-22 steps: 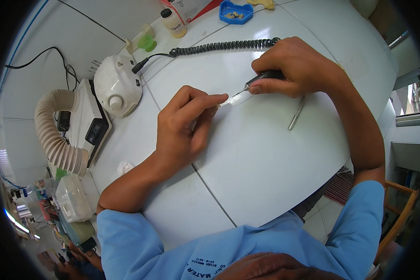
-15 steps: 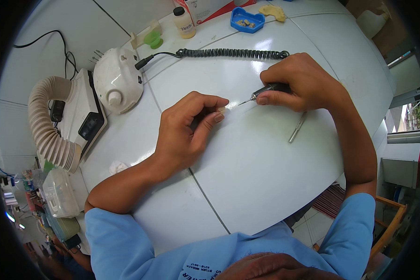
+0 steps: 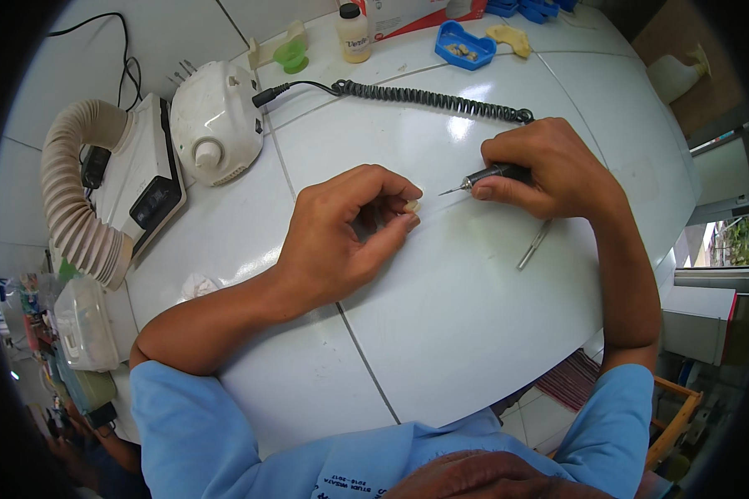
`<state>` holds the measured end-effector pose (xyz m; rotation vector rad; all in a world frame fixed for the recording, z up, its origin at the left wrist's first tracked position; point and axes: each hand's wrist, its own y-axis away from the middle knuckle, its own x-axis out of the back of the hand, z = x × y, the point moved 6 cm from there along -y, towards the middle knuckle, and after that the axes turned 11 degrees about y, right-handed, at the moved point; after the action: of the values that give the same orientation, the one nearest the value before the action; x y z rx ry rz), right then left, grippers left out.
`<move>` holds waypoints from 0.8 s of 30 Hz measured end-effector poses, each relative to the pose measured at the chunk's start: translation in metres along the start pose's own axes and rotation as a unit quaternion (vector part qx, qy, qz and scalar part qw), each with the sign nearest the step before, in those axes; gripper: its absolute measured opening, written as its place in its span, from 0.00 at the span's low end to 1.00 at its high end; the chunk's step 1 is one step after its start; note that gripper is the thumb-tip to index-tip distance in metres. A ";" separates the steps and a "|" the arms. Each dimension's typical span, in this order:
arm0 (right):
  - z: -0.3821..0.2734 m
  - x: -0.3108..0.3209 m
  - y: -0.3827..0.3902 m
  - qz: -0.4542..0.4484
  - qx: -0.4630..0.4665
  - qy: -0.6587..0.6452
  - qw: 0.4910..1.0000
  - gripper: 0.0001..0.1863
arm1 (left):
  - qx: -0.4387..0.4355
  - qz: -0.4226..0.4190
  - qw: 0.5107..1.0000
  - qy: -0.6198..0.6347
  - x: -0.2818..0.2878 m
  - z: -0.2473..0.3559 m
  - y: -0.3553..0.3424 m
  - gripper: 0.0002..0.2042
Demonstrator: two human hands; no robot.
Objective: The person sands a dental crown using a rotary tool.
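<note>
My left hand (image 3: pixel 349 224) is closed in a pinch, holding a small pale yellowish piece (image 3: pixel 410 206) between fingertips and thumb. To its right, my right hand (image 3: pixel 549 166) is wrapped round a black rotary handpiece (image 3: pixel 496 176), whose thin metal bit (image 3: pixel 452 190) points left at the piece with a short gap between them. A black coiled cord (image 3: pixel 429 101) runs from behind my right hand to a white control unit (image 3: pixel 216 125) at the back left. Below my right hand a slim metal rod (image 3: pixel 531 248) lies on the white tiled table (image 3: pixel 466 316).
Left stands a white suction unit (image 3: pixel 154 150) with ribbed hose (image 3: pixel 62 191), near a clear box (image 3: pixel 86 324) and crumpled tissue (image 3: pixel 198 285). Along the back sit a bottle (image 3: pixel 354 37), green cup (image 3: pixel 291 54), blue tray (image 3: pixel 464 48) and yellow piece (image 3: pixel 508 40). Another person (image 3: pixel 100 449) shows lower left.
The view has shifted, so both hands appear lower. My left thumb has come round into view against the piece, and the gap between bit and fingertips has widened since the earliest frame.
</note>
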<state>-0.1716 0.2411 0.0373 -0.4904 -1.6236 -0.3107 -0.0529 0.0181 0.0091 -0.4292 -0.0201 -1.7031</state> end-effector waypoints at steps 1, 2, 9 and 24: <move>0.000 0.000 0.000 0.004 0.002 0.000 1.000 0.31 | 0.003 0.001 1.000 -0.001 0.000 0.001 0.000 0.11; 0.000 0.000 0.000 0.008 0.004 0.001 1.000 0.30 | 0.005 0.001 1.000 -0.002 0.000 0.002 0.000 0.11; 0.000 0.001 0.000 -0.004 0.000 0.000 1.000 0.30 | 0.011 -0.002 1.000 0.007 -0.001 0.002 0.000 0.10; -0.004 0.002 -0.004 -0.034 -0.020 0.016 0.999 0.31 | 0.007 -0.019 1.000 -0.001 0.000 0.003 0.001 0.10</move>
<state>-0.1704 0.2362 0.0395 -0.4597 -1.6085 -0.4012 -0.0507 0.0188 0.0112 -0.4214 -0.0424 -1.7391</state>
